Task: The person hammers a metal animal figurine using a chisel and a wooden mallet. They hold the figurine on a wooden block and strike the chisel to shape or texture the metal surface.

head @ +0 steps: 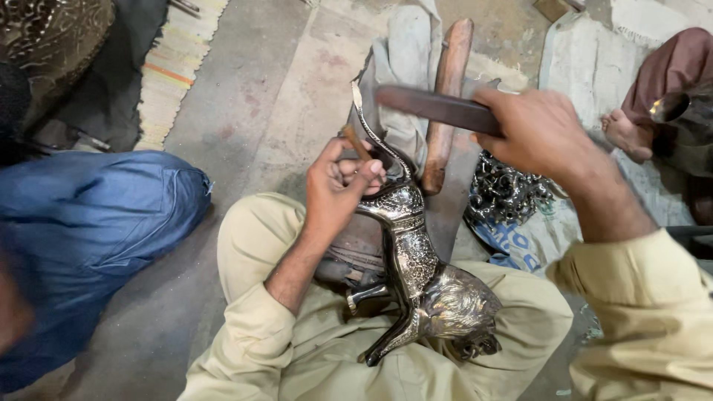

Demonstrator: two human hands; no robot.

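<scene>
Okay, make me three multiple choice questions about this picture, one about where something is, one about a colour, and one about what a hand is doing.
1. Where does the metal animal figure rest?
A. on the person's lap
B. on a shelf
C. in a bucket

2. What colour are the trousers of the person on the left?
A. red
B. blue
C. white

3. What is the right hand doing?
A. lying open on the floor
B. gripping a dark flat bar
C. holding a cup

Answers: 1 A, the figure lies across the beige-clad legs; 2 B, the cloth is plainly blue; 3 B, the fingers wrap the bar's end.
</scene>
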